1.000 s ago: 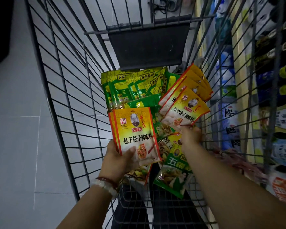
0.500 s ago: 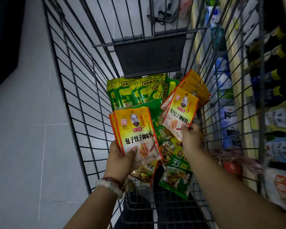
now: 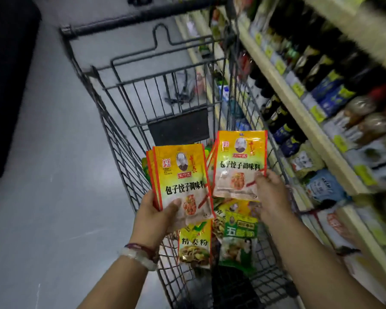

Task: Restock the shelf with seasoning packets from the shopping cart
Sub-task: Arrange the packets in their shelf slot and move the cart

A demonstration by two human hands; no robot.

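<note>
My left hand (image 3: 155, 216) grips a small stack of yellow-and-red seasoning packets (image 3: 183, 179) by the lower left corner, thumb on the front. My right hand (image 3: 271, 192) pinches one more packet of the same kind (image 3: 241, 161) at its lower right edge and holds it upright above the wire shopping cart (image 3: 120, 121). In the cart below my hands lie a yellow packet (image 3: 195, 244) and a green packet (image 3: 240, 241); others sit partly hidden behind the held ones.
The shelf (image 3: 299, 101) runs along the right side, close to the cart, filled with dark bottles (image 3: 276, 114) above and bagged goods (image 3: 325, 188) below. Grey floor (image 3: 42, 175) lies to the left of the cart. A black flap (image 3: 178, 128) hangs at the cart's far end.
Both hands have lifted their packets up out of the cart. The right hand's packet now stands upright and level with the left stack. The view has swung up toward the shelf.
</note>
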